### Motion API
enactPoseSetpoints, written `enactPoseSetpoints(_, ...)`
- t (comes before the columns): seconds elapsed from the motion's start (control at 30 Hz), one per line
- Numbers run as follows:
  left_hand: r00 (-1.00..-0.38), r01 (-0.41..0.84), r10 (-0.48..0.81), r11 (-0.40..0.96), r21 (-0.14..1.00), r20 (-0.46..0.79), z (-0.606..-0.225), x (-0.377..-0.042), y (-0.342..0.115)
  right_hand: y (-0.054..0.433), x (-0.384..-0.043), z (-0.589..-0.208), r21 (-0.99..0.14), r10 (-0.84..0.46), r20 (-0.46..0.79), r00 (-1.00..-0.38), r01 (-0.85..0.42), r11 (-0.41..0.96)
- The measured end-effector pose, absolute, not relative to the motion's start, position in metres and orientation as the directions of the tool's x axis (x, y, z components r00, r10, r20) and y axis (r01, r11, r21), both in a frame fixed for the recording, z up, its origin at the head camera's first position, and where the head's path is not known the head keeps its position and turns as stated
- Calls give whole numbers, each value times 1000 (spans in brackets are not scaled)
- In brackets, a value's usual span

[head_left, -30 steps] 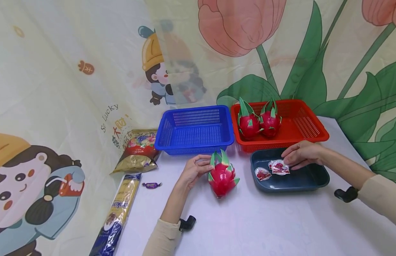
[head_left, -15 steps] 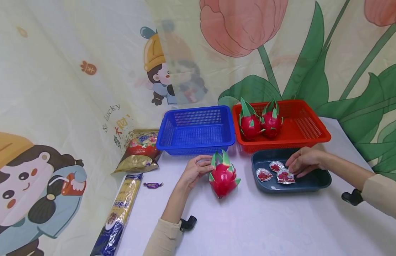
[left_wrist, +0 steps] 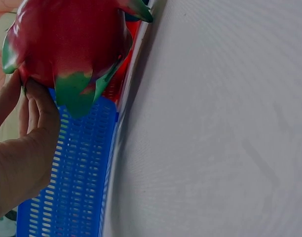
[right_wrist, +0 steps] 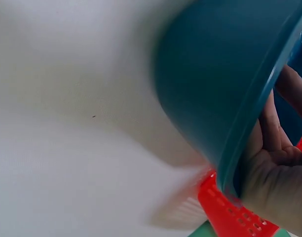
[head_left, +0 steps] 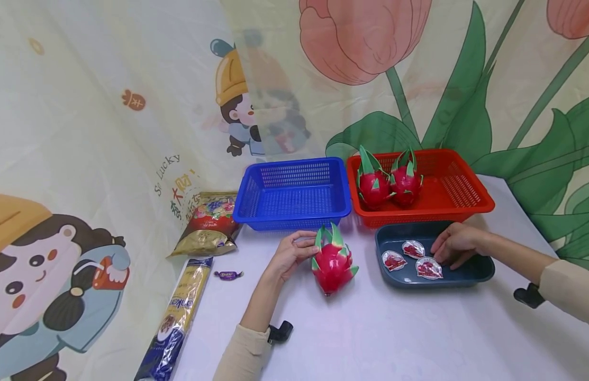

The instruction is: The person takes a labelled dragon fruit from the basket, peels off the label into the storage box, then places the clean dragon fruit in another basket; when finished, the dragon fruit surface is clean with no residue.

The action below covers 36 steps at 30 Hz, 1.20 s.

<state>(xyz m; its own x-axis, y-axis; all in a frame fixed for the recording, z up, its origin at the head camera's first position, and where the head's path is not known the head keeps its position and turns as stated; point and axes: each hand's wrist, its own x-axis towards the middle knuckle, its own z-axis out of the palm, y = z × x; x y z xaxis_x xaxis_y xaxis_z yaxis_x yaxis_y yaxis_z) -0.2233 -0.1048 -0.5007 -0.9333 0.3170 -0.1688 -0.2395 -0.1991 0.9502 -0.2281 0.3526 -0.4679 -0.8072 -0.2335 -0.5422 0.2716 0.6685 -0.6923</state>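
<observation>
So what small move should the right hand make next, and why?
Probably pinch the sticker nearest its fingers and lift it. The right hand rests in the tray beside three loose stickers, while the left hand holds the dragon fruit on the table, apparently bare.

Both arms wear long, soft beige sleeves pushed back from the wrists. A small black strap-mounted camera unit sits at the left sleeve's cuff (head_left: 279, 332), another at the right sleeve's cuff (head_left: 529, 295). Bare left hand (head_left: 290, 255) and right hand (head_left: 458, 244), no rings visible.
</observation>
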Motion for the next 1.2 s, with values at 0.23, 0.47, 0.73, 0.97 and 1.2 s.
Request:
enactPoseSetpoints(0.23, -932, -243, 319, -196, 950, -173, -499, -224, -105, 351, -226, -465, -691, -230, -517, -824, 243, 681)
enactPoseSetpoints(0.47, -927, -251, 328, -190, 949, -180, -501, -223, -104, 351, -222, -465, -708, -220, -499, -838, 247, 662)
enactPoseSetpoints(0.73, -924, -258, 338, -202, 945, -180, -502, -221, -105, 346, -222, -447, -740, -257, -468, -846, 216, 637)
enactPoseSetpoints(0.97, -927, -255, 330, -197, 947, -181, -500, -222, -107, 327, -228, -422, -846, -382, -402, -832, 178, 503)
enactPoseSetpoints(1.2, -928, -255, 324, -193, 947, -183, -502, -223, -107, 292, -232, -409, -901, -448, -376, -811, 207, 381)
